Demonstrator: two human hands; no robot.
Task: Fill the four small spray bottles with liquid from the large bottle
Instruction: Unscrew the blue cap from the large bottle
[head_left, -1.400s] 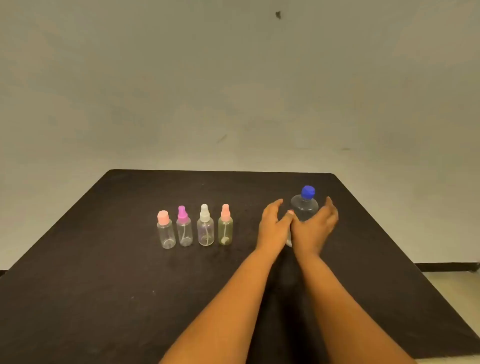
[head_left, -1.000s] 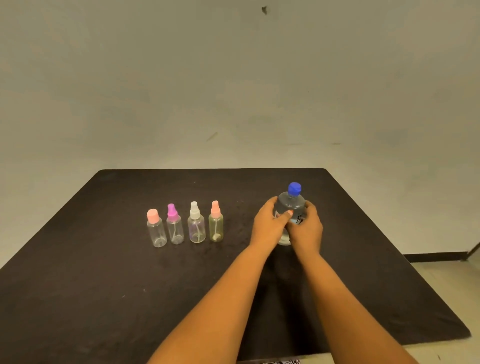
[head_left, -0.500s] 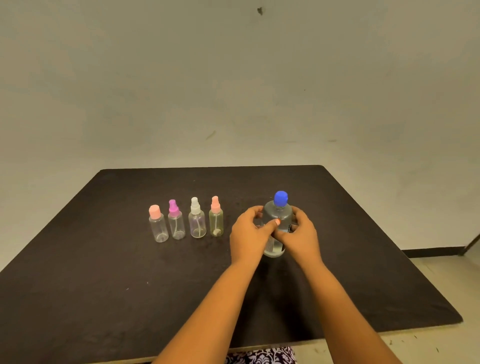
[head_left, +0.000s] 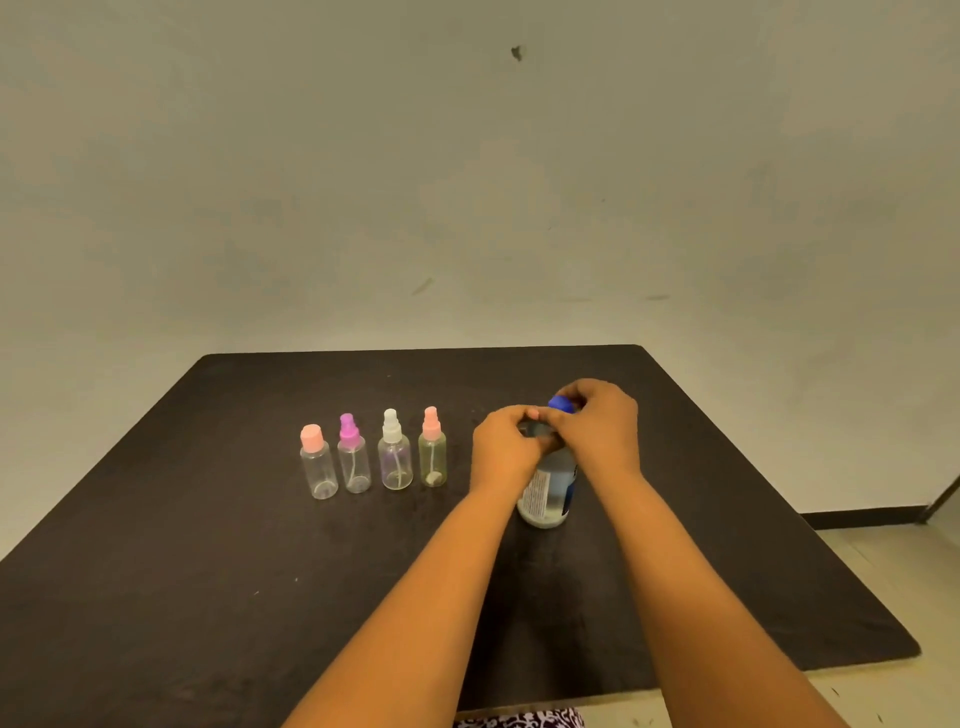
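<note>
A large clear bottle (head_left: 549, 493) with a label stands upright on the black table (head_left: 208, 571), right of centre. My left hand (head_left: 506, 452) grips its upper body. My right hand (head_left: 597, 423) curls over the top and pinches the blue cap (head_left: 560, 404), which shows only partly. To the left stands a row of small clear spray bottles, all capped and upright: a pink flat-capped one (head_left: 317, 462), a magenta-topped one (head_left: 353, 461), a white-topped one (head_left: 395, 457) and a pink-topped, yellowish one (head_left: 432, 448).
The table's right edge (head_left: 779, 509) drops to a pale floor, and a plain wall (head_left: 467, 182) rises behind the far edge. Patterned cloth (head_left: 519, 719) shows at the near edge.
Both hands reached the large bottle and drew it nearer and leftward. My right hand then rose from the bottle's body to its blue cap, while my left kept hold of the body.
</note>
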